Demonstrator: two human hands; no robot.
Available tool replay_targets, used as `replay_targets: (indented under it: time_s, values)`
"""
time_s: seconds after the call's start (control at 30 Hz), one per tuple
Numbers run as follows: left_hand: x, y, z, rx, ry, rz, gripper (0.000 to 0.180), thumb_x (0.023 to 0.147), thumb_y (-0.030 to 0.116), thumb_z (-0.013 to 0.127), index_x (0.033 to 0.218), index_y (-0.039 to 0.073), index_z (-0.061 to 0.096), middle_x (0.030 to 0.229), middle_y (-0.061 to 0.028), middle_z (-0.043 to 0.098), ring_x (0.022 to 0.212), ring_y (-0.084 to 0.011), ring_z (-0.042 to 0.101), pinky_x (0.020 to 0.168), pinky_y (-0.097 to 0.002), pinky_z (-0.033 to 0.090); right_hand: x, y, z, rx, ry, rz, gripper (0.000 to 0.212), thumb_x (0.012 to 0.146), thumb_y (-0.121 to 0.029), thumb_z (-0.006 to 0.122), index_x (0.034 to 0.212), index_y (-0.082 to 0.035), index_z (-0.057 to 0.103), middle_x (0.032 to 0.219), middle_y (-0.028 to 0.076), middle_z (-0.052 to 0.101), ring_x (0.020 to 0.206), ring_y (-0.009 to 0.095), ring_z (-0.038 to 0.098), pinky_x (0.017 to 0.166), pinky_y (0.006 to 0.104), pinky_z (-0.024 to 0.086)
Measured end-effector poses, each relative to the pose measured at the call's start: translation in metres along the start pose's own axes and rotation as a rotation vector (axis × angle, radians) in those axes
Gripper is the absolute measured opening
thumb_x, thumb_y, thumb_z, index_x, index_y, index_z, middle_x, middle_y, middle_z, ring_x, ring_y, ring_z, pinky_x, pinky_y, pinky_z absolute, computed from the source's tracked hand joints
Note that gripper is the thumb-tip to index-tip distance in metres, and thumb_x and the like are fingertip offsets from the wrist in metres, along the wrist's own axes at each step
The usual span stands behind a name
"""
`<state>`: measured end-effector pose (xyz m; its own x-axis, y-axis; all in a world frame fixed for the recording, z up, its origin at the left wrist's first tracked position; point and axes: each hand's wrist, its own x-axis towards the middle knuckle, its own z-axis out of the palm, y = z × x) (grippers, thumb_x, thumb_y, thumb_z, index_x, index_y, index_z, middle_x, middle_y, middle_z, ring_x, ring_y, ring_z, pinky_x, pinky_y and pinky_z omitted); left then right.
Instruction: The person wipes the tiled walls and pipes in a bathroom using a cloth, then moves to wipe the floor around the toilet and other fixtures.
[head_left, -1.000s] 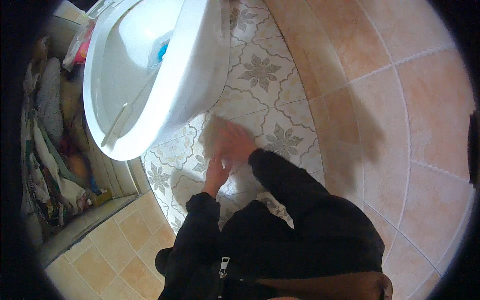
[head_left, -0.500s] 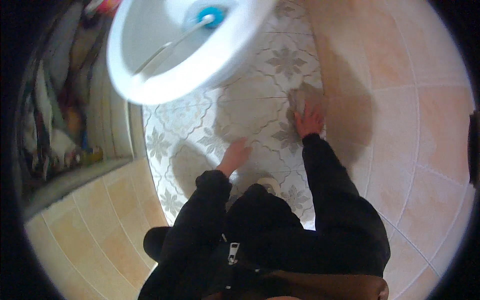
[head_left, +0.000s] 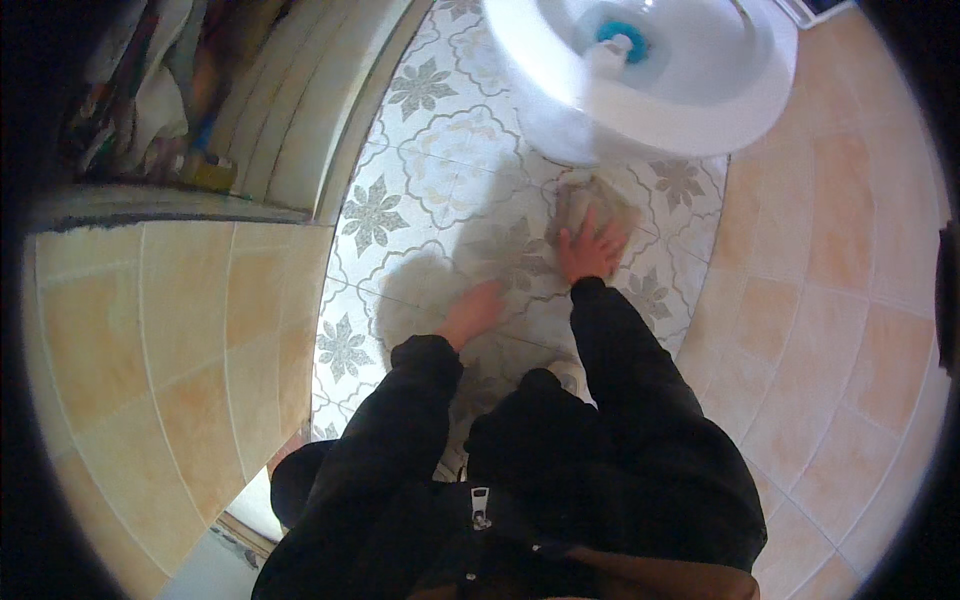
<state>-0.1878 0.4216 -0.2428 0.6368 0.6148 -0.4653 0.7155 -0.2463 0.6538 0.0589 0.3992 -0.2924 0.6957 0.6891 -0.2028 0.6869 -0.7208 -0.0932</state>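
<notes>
My right hand (head_left: 593,250) lies on a crumpled grey-beige cloth (head_left: 578,202), fingers spread, pressing it against the patterned floor tiles (head_left: 460,150). This is just in front of the base of a white toilet (head_left: 560,100). My left hand (head_left: 474,312) is over the floor to the left and a little nearer; motion blurs its fingers, and I see nothing in it. Inside the toilet bowl sits a blue, round thing (head_left: 622,42) with a whitish part, likely a brush head on a handle.
A peach-tiled wall (head_left: 800,270) rises close on the right. At left stands a low tiled wall (head_left: 180,300), with a ledge behind it beside a heap of mixed cloth-like items (head_left: 160,110). My knee and shoe (head_left: 566,376) are below my hands.
The view has swung, so the toilet now appears farther right. My right hand and the cloth have gone from beside the right wall to the floor before the toilet. The left hand stays near the floor.
</notes>
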Motion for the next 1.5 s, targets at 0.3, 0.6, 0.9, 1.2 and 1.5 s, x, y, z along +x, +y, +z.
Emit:
replay_targets:
  time_s: [0.3,0.6,0.9,1.2,1.5]
  values:
    - [-0.040,-0.030,-0.058,-0.041,0.137,-0.206,0.043,0.088,0.015,0.059,0.129,0.003,0.054,0.121,-0.0263,0.058,0.110,-0.0454,0.057,0.094,-0.0503,0.048,-0.048,-0.161,0.026,0.039,0.027,-0.861,0.071,0.093,-0.055,0.050,0.155,-0.028,0.029,0.161,0.023,0.016,0.143,0.057,0.013,0.106,0.0746,0.020]
    - [-0.047,-0.079,-0.090,0.254,0.205,0.414,0.046,0.087,0.018,0.061,0.131,0.009,0.052,0.133,-0.0193,0.050,0.124,-0.0436,0.044,0.102,-0.0570,0.038,-0.110,-0.128,-0.059,0.365,-0.259,-1.168,0.058,0.092,-0.031,0.057,0.147,-0.026,0.040,0.155,0.018,0.030,0.144,0.046,0.024,0.110,0.0650,0.026]
    - [0.033,-0.076,-0.043,0.499,0.417,0.387,0.063,0.083,0.046,0.065,0.141,0.026,0.050,0.150,-0.0173,0.036,0.141,-0.0497,0.024,0.105,-0.0747,0.021,-0.111,-0.044,-0.127,-0.176,-0.505,-1.182,0.049,0.091,-0.022,0.061,0.136,-0.012,0.048,0.129,0.013,0.056,0.131,0.033,0.048,0.100,0.0509,0.043]
    - [0.080,-0.129,-0.114,0.740,0.576,0.165,0.066,0.087,0.054,0.059,0.145,0.025,0.045,0.155,-0.0207,0.031,0.139,-0.0519,0.029,0.103,-0.0770,0.022,-0.096,-0.116,-0.092,0.129,-0.398,-1.051,0.037,0.093,-0.021,0.059,0.128,-0.009,0.056,0.111,0.017,0.066,0.100,0.037,0.065,0.083,0.0466,0.053]
    - [-0.118,-0.207,-0.063,0.569,0.519,-0.103,0.076,0.087,0.047,0.060,0.153,0.021,0.032,0.157,-0.0259,0.023,0.142,-0.0533,0.022,0.112,-0.0661,0.021,-0.223,-0.213,-0.016,0.742,-0.591,-0.849,0.035,0.091,-0.015,0.055,0.125,-0.010,0.056,0.123,0.016,0.061,0.113,0.036,0.059,0.094,0.0450,0.049]
